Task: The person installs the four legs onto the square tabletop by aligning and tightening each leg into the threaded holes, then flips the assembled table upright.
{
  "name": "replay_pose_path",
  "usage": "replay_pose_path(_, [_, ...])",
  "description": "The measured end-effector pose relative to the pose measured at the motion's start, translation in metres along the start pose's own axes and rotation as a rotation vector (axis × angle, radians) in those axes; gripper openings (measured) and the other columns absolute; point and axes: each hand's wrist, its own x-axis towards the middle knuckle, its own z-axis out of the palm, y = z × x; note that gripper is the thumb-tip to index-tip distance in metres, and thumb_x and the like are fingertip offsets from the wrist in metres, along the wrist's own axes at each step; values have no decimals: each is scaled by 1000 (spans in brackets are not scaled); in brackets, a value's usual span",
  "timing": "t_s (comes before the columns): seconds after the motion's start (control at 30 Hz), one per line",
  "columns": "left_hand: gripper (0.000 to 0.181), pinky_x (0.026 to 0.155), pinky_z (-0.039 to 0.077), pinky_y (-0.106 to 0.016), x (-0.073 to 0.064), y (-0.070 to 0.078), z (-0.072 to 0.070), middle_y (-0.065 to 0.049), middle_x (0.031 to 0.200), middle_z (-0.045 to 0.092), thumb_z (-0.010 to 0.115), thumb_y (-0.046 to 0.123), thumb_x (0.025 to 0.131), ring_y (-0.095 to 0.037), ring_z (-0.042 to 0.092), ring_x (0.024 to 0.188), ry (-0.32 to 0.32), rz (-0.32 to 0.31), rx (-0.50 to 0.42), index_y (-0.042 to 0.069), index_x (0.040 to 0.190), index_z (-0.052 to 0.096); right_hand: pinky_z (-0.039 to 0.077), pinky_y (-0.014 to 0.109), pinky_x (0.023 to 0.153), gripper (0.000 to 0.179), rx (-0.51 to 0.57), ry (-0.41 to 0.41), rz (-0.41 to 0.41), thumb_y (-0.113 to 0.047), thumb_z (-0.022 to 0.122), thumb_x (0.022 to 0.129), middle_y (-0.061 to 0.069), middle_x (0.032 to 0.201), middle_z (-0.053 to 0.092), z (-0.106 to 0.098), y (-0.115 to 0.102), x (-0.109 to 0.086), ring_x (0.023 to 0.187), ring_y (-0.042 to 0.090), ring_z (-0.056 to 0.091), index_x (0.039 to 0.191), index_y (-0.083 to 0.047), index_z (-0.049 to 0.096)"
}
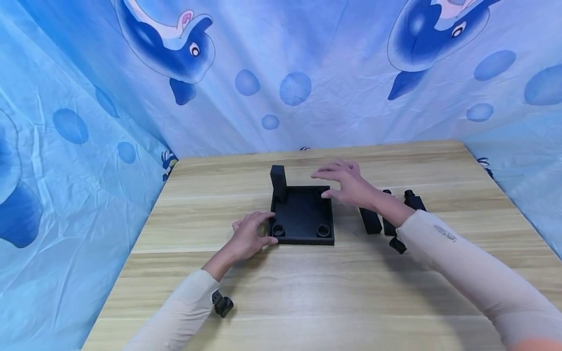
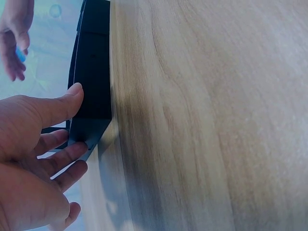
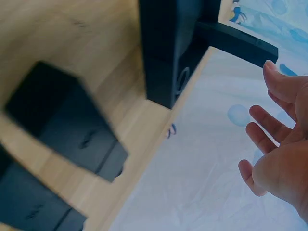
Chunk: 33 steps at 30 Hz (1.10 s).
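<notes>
A shallow black square tray-like base lies on the table, with round sockets at its corners. One black rectangular post stands upright at its back left corner. My left hand grips the front left corner, thumb at the front and fingers along the left side; the left wrist view shows the thumb on the base's outer wall. Above the back right corner hovers my right hand, fingers spread and holding nothing. The right wrist view shows that hand apart from the post.
Several loose black posts lie right of the base, partly hidden by my right forearm. A small black piece sits near them. Another black part lies by my left sleeve. A blue dolphin-printed curtain hangs behind the wooden table.
</notes>
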Motion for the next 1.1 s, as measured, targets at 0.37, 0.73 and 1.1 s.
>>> replay_pose_path(0.37, [65,92,18,-49,-2,-1,0,-8,126,58,81,21,77,-29,47,119,-3,-16,12,11,135,54,20,59,94,52,-21,39,-10,-13,76,83,9,133,55,0,17,-29,125,29,41,132,-18,61])
replay_pose_path(0.73, [65,92,18,-50,-1,1,1,-8,125,59,81,20,77,-29,47,119,3,-4,1,11,135,54,20,59,88,52,-63,33,16,-7,76,82,11,132,56,-7,38,-66,121,31,41,131,-15,61])
replay_pose_path(1.1, [65,93,18,-50,-1,-1,1,-7,125,59,81,20,77,-28,48,118,3,-6,-8,11,135,54,22,54,82,53,-161,20,-42,1,78,76,12,128,59,-7,52,-95,116,31,43,125,-16,66])
